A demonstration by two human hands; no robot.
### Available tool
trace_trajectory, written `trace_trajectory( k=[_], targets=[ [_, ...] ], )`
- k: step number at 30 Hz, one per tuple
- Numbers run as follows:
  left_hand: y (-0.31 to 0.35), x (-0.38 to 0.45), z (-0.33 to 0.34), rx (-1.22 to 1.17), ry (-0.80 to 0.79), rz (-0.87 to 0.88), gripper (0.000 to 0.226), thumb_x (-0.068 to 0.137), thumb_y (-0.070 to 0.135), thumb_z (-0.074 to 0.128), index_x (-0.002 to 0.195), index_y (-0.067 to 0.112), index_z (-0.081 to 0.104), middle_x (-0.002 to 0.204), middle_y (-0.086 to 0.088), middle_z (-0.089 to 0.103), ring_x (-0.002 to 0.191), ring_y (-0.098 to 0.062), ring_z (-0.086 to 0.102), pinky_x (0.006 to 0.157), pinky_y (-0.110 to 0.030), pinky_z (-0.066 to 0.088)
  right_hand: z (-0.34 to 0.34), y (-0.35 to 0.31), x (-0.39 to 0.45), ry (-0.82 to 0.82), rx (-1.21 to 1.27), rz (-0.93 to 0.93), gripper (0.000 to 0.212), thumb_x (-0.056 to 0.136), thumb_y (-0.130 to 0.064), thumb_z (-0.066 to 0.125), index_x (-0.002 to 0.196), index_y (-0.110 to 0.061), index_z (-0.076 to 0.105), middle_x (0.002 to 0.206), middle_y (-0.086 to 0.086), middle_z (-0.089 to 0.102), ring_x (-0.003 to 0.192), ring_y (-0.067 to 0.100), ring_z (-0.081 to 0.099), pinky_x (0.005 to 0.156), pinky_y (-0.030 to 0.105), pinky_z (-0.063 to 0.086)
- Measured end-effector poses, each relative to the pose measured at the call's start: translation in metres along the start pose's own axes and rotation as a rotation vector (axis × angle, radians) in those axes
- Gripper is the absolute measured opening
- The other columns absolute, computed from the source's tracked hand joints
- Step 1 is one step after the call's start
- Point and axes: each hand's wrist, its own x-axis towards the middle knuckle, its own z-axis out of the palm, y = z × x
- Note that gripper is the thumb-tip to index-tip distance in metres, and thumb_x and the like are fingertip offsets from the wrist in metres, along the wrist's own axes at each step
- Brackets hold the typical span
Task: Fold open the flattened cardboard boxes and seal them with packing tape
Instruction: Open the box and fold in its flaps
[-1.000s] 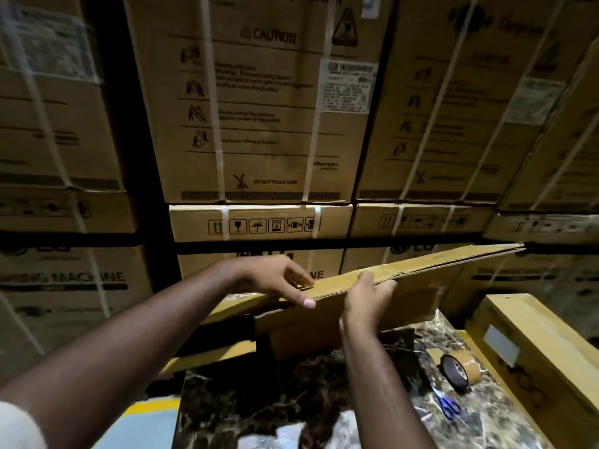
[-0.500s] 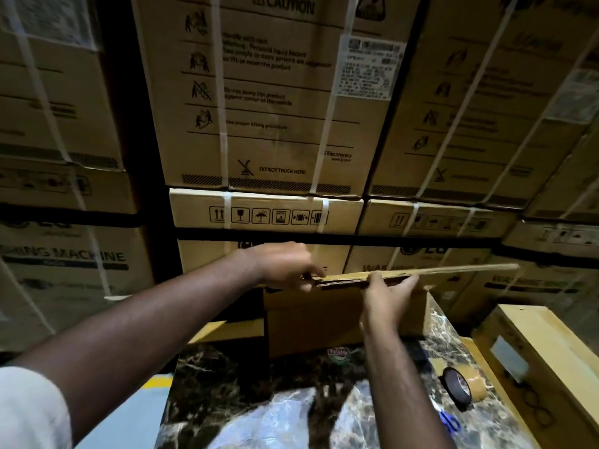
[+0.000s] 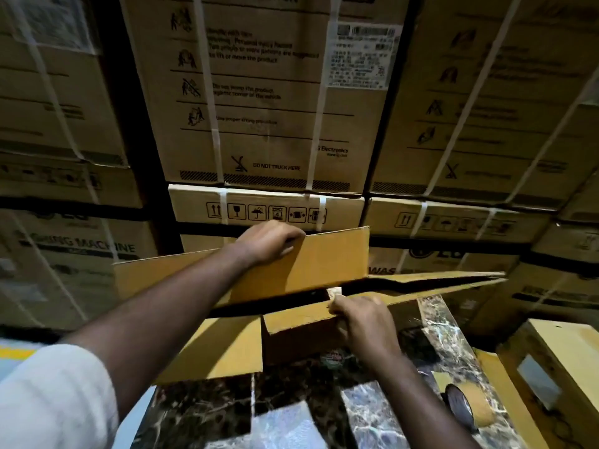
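A flattened brown cardboard box [image 3: 327,264] is held in the air above a dark marble table [image 3: 431,322], partly spread open with a dark gap between its two walls. My left hand [image 3: 269,241] grips the top edge of the far wall, fingers curled over it. My right hand [image 3: 359,319] grips the top edge of the near wall [image 3: 298,322], just right of centre. A flap [image 3: 214,348] hangs down at the lower left. A roll of brown packing tape [image 3: 466,406] lies on the table at the right.
Tall strapped appliance cartons [image 3: 259,92] are stacked close behind the table. A closed brown box [image 3: 557,377] stands at the right edge beside the tape. Grey floor with a yellow line [image 3: 16,354] shows at the lower left.
The box was held flat and edge-on; the hands have pulled its two walls apart, the left lifting the far wall up and the right drawing the near wall down toward me.
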Motion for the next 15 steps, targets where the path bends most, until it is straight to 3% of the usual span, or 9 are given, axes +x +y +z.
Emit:
trace_trajectory(
  k=[1, 3, 6, 10, 12, 15],
  targets=[
    [-0.005, -0.001, 0.007, 0.019, -0.063, -0.065, 0.062, 0.095, 0.044, 0.069, 0.151, 0.035, 0.043, 0.144, 0.004, 0.054, 0.13, -0.02, 0.052, 0.105, -0.042, 0.047, 0.0, 0.003, 0.0, 0.049, 0.025, -0.03, 0.023, 0.071, -0.019, 0.074, 0.091, -0.027, 0.066, 0.08, -0.008, 0.07, 0.076, 0.022, 0.066, 0.071, 0.036, 0.046],
    [-0.016, -0.006, 0.022, 0.054, -0.229, -0.204, 0.084, 0.084, 0.061, 0.075, 0.153, 0.035, 0.035, 0.146, 0.002, 0.05, 0.13, -0.023, 0.05, 0.105, -0.045, 0.045, 0.003, 0.008, 0.001, 0.107, 0.02, -0.109, 0.025, 0.07, -0.021, 0.081, 0.091, -0.026, 0.068, 0.078, -0.008, 0.069, 0.073, 0.021, 0.063, 0.069, 0.036, 0.046],
    [-0.026, -0.015, 0.033, 0.036, -0.241, -0.319, 0.076, 0.081, 0.06, 0.078, 0.143, 0.032, 0.043, 0.135, 0.0, 0.058, 0.119, -0.023, 0.057, 0.099, -0.044, 0.05, 0.014, 0.012, -0.001, 0.114, -0.003, -0.245, 0.022, 0.074, -0.028, 0.082, 0.089, -0.028, 0.066, 0.075, -0.009, 0.066, 0.07, 0.021, 0.062, 0.073, 0.035, 0.041],
    [-0.023, -0.005, 0.021, 0.12, 0.053, -0.208, 0.039, 0.099, 0.033, 0.065, 0.136, 0.027, 0.053, 0.132, -0.002, 0.064, 0.121, -0.024, 0.061, 0.1, -0.043, 0.051, 0.024, -0.01, 0.003, 0.186, 0.043, -0.44, 0.018, 0.093, -0.042, 0.066, 0.085, -0.028, 0.056, 0.072, -0.009, 0.057, 0.068, 0.017, 0.054, 0.075, 0.034, 0.04],
    [-0.019, 0.006, 0.021, 0.044, 0.061, -0.15, 0.038, 0.105, 0.024, 0.055, 0.142, 0.026, 0.055, 0.139, -0.006, 0.06, 0.127, -0.024, 0.056, 0.108, -0.044, 0.046, 0.022, -0.029, 0.011, 0.169, 0.064, -0.462, 0.028, 0.103, -0.054, 0.055, 0.09, -0.029, 0.058, 0.077, -0.01, 0.058, 0.072, 0.014, 0.051, 0.08, 0.034, 0.041],
    [-0.011, 0.01, 0.031, -0.031, -0.023, -0.013, 0.039, 0.108, 0.027, 0.049, 0.147, 0.029, 0.053, 0.149, -0.004, 0.05, 0.133, -0.021, 0.049, 0.114, -0.046, 0.042, 0.023, -0.056, 0.019, 0.029, 0.0, -0.366, 0.034, 0.101, -0.064, 0.051, 0.1, -0.032, 0.061, 0.088, -0.012, 0.066, 0.08, 0.013, 0.061, 0.08, 0.036, 0.048]
  ],
)
